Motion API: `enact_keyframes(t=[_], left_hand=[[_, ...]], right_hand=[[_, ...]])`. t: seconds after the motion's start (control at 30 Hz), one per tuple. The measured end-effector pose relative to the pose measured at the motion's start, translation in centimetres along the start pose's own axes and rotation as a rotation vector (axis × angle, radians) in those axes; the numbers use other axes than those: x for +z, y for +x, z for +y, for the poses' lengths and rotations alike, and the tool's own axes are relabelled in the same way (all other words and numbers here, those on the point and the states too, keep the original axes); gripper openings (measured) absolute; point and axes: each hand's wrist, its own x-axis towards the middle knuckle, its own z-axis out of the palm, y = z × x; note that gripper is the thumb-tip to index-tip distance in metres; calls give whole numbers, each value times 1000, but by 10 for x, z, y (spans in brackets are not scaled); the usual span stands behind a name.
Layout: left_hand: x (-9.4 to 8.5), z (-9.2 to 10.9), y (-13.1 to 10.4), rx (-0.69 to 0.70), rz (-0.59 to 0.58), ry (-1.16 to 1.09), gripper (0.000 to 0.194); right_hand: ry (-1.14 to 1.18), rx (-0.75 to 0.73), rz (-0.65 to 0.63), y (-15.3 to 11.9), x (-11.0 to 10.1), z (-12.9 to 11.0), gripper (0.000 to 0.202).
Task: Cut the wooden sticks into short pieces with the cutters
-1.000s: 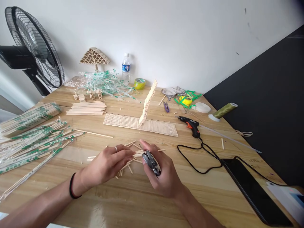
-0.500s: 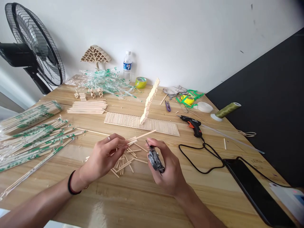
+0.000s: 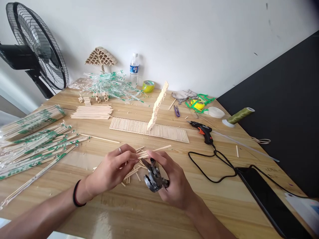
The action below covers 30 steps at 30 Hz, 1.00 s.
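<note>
Several thin wooden chopsticks (image 3: pixel 159 148) are pinched between the thumb and fingers of my left hand (image 3: pixel 107 166), which has a ring and a dark wristband. My right hand (image 3: pixel 175 181) is closed around dark metal cutting pliers (image 3: pixel 154 177). Their jaws are close under the held chopsticks, and my right index finger and thumb meet near them; I cannot tell whether the blades touch the wood. Cut stick pieces (image 3: pixel 132 172) lie loose on the table below my hands, partly hidden. Behind them is a flat panel of sticks (image 3: pixel 129 125) with a stepped stick piece (image 3: pixel 157 106) standing on it.
Wrapped chopsticks (image 3: pixel 32 142) and a bare stick pile (image 3: pixel 92 112) are on the left. A glue gun (image 3: pixel 203 131) with its cord, a phone (image 3: pixel 269 199) and a thread spool (image 3: pixel 240 116) are on the right. Behind are wrappers (image 3: pixel 109 84), a bottle (image 3: pixel 134 68) and tape (image 3: pixel 148 86).
The pliers have moved left and turned, bringing their jaws to the chopsticks. My right fingers now reach the sticks; my left hand has shifted slightly right and down.
</note>
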Motion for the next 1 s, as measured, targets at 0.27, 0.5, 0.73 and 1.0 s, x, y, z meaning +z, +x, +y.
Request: enact_keyframes(t=[0.27,0.5,0.73,1.0], left_hand=[[0,0,-2,28,-77,-30,14],[3,-1,-3,-44,-67,-74,10],[1,3,-1,-167,-93,-103,17],[0,-4,2,-232,26,-6,18]], right_hand=[[-30,3,-34,-1,0,0,78],[-19,20,-50,-1,-1,-1,76],[0,13,-70,-1,0,1,80],[-44,43,15,-2,1,0,90]])
